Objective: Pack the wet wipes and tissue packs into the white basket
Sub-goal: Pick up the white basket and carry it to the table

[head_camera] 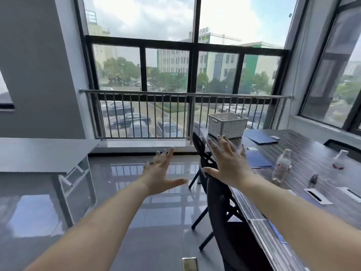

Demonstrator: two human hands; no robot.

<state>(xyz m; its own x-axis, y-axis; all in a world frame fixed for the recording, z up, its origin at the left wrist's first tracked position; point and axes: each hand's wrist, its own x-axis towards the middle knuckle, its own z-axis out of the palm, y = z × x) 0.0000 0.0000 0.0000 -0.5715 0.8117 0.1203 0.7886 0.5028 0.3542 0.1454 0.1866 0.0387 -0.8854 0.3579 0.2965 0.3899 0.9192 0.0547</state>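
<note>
While both hands, left hand [159,170] and right hand [227,161], are spread wide and hold nothing, one white basket [226,125] stands on the far end of the table [312,153], beside two bottles [282,165].

Basket [227,125] on table's [312,153] far end (bottle [281,165] perhaps nearer).

Basket [226,125]: white, walls perforated in a regular grid of small holes; sits at 12 o'clock on the worktop [316,153]. Worktop: dark grey, streaked plank-like grain. Folders [260,137]: dark blue, at 3 o'clock of basket. Bottle [282,165]: clear, white label with red print. Second bottle [340,160] at 3 o'clock: clear, red at base. Chairs [224,208]: black. Floor [152,222]: glossy grey tile. Window frame [192,46]: black. Railing [185,93]: silver.
</note>
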